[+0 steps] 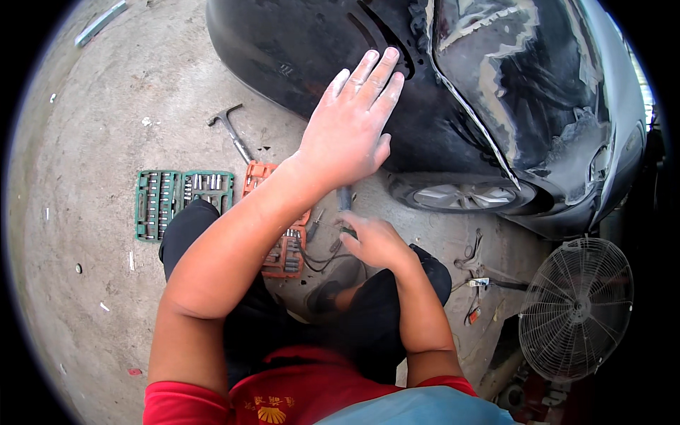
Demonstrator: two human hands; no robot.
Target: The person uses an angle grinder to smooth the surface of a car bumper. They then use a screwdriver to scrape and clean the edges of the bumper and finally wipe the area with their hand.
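My left hand (352,126) is raised with fingers spread flat, reaching toward the black car body panel (297,49) near its dark wheel-arch edge; it holds nothing. Lower down, my right hand (375,241) curls around a dark tool handle (345,198) that sticks up above the fingers, close to the car's front wheel (464,196). I am squatting, with my black-trousered knees below both hands. What kind of tool it is cannot be made out.
On the concrete floor lie a green socket set case (183,200), an orange tool case (283,248) partly behind my left arm, and a hammer (230,129). Pliers and small tools (474,273) lie right of my knee. A floor fan (575,308) stands at the lower right.
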